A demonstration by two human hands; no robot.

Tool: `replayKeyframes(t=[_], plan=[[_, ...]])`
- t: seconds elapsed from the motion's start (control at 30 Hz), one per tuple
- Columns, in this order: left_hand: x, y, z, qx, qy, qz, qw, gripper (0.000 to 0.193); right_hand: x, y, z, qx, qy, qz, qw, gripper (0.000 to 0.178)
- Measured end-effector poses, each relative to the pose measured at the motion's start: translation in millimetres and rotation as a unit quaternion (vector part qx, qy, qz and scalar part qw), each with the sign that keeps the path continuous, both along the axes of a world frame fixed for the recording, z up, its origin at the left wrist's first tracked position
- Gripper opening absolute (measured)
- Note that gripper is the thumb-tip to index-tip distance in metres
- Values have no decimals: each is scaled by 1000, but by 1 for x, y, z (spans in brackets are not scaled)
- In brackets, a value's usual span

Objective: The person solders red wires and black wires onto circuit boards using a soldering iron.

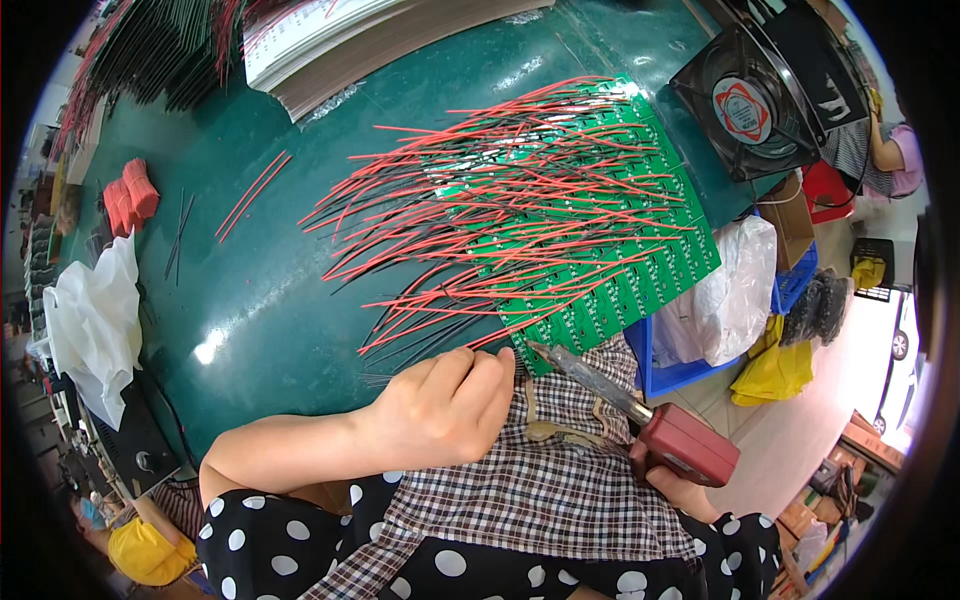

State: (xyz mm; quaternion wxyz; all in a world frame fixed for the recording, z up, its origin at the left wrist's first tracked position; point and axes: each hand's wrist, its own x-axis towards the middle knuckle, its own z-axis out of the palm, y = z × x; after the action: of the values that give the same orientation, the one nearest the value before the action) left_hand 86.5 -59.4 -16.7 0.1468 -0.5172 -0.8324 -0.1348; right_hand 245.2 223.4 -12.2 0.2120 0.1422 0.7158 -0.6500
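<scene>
My left hand [445, 405] is closed, its fingertips pinched together at the near-left corner of a green circuit board panel [655, 265]. Thin black wires [378, 380] stick out from behind its knuckles; most of what it grips is hidden. In my right hand [680, 492] is a soldering gun [690, 445] with a dark red body. Its metal barrel slants up and left, and the tip lies by the same corner, just right of my left fingertips. Rows of red and black wires [480, 215] are attached across the panel, their loose ends fanning left over the table.
The green tabletop [270, 340] carries loose red wires [253, 197], bundled red wires [131, 196] and white plastic sheeting [95, 320]. A stack of boards [390, 45] stands at the back. A black fan [745, 105] is at far right, above a blue crate [690, 375] with a plastic bag.
</scene>
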Motion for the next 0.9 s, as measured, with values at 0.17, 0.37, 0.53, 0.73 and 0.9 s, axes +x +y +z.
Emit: replayKeyframes(t=[0.17, 0.37, 0.53, 0.73, 0.9], plan=[[1, 1, -1, -12, 27, -6, 1000, 33, 7, 3, -7, 29, 32, 17, 999, 55], [3, -1, -2, -12, 35, -10, 999, 32, 3, 1, -6, 64, 113, 5, 992, 63], [2, 0, -1, -24, 33, -13, 999, 32, -2, 4, -7, 135, 136, 74, 979, 65], [0, -5, 3, -19, 32, -20, 999, 33, 19, 3, -7, 170, 104, 24, 980, 53], [-6, 1, 1, -37, 23, -23, 999, 32, -28, -8, 11, -35, 42, -12, 998, 35]])
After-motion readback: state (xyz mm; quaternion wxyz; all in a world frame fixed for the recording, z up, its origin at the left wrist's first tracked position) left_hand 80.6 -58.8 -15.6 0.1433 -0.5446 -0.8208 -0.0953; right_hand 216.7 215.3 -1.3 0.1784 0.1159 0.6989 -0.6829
